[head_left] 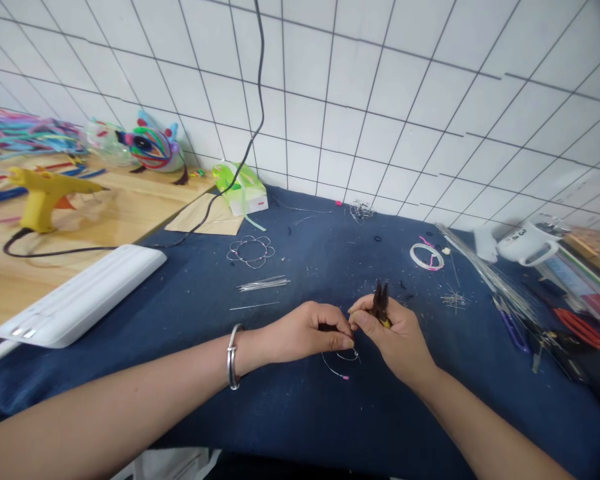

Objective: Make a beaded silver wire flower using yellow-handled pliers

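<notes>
My left hand [316, 332] pinches a thin silver wire [333, 367] that curves below the fingers and carries a small pink tip [345, 378]. Close against it, my right hand [391, 333] has its thumb and forefinger together at the same spot. A pair of pliers [381, 303] with dark jaws and a yellow grip is tucked in the right palm, jaws pointing up and away. Fingers hide the exact point where the wire is gripped. A flower-shaped wire ring [251, 251] lies on the dark blue cloth [300, 260], beyond a bundle of straight wires [263, 284].
On the left are a white power bank-like box [87, 293] and a yellow glue gun [47, 197] with its black cord. A roll of white tape [427, 257], purple-handled scissors [511, 325], long wires [485, 267] and a white mug [529, 243] sit at right. A tiled wall [370, 93] stands behind.
</notes>
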Demonstrator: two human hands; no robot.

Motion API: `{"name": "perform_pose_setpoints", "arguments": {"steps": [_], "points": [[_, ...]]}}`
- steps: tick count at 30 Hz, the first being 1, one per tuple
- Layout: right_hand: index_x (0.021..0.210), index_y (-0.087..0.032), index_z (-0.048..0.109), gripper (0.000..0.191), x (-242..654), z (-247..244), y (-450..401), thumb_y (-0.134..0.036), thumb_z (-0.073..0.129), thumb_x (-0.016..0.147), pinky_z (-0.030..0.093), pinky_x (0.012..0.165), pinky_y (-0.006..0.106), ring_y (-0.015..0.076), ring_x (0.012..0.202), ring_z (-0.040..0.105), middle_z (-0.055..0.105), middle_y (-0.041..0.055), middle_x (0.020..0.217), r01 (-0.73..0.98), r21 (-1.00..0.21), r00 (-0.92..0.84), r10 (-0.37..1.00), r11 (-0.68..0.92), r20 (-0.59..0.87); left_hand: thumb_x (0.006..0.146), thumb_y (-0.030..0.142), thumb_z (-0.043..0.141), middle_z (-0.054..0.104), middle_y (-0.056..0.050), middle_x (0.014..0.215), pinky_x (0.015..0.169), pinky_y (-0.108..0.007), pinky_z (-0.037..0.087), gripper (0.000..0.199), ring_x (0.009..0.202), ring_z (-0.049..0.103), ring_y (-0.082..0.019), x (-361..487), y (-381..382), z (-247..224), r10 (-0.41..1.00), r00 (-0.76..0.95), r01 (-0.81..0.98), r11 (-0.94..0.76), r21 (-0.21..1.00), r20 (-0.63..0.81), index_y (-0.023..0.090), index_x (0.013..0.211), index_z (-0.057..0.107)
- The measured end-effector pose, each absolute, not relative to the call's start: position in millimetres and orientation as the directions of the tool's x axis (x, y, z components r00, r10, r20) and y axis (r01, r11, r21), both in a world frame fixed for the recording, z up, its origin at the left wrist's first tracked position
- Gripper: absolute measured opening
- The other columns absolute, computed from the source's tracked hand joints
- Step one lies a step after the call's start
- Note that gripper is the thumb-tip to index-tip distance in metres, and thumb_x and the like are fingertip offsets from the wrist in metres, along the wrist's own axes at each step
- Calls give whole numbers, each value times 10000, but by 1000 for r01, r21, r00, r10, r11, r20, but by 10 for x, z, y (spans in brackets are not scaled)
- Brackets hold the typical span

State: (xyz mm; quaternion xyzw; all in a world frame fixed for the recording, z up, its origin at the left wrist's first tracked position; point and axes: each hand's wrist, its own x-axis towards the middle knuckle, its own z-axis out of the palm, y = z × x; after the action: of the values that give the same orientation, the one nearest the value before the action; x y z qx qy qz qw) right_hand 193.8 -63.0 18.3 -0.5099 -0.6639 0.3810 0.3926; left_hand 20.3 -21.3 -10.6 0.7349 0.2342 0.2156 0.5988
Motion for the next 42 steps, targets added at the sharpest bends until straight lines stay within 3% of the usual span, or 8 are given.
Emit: {"name": "perform_pose_setpoints", "arguments": {"steps": [6,11,16,22,31,36,42], "points": [[801,-224,582,127,1916,213,-638,-341,532,793,417,666,243,121,701,534,581,-12,768,382,-906,-167,978,183,128,761,254,580,564,-10,746,657,-224,410,135,685,508,-98,213,-239,-85,632,775,77,-136,988,26,123,773,611],[843,-214,539,205,1902,205,-643,-364,606,720,422,637,234,115,684,513,549,-15,765,445,-895,-170,984,35,-46,755,218,585,547,-17,784,710,-243,406,95,740,511,-111,196,-224,-118,754,642,-27,-155,988,136,126,744,607],[785,-197,521,149,1900,200,-634,-305,589,708,392,579,214,92,611,473,524,-34,689,551,-832,-148,974,-63,-171,771,238,572,563,-18,750,680,-250,398,117,709,504,-112,196,-224,-149,821,566,-93,-27,995,76,122,771,583],[715,-194,526,53,1906,196,-636,-243,528,734,366,586,208,82,598,445,502,-47,651,602,-799,-185,971,-7,-148,797,220,540,545,-6,708,640,-241,390,106,656,485,-94,216,-221,-144,832,549,-195,34,980,80,118,773,530],[839,-201,536,149,1949,148,-631,-339,494,803,383,643,222,105,700,495,540,-22,760,611,-779,-289,956,140,-54,802,240,542,567,-22,763,698,-261,400,123,729,512,-116,169,-200,-120,841,516,-92,-131,987,160,119,794,559],[835,-206,528,194,2063,175,-593,-369,425,852,376,661,235,114,727,501,539,-9,784,716,-636,-288,951,290,110,799,242,542,549,-6,723,651,-233,390,122,684,482,-102,130,-193,-64,855,468,-4,-250,968,223,124,786,574],[761,-204,511,205,2104,179,-593,-347,406,863,363,619,248,135,696,479,515,2,741,854,-373,-359,930,362,80,816,237,516,537,-5,711,633,-226,389,125,661,476,-97,98,-220,-20,859,413,41,-349,936,302,129,784,571]]}}
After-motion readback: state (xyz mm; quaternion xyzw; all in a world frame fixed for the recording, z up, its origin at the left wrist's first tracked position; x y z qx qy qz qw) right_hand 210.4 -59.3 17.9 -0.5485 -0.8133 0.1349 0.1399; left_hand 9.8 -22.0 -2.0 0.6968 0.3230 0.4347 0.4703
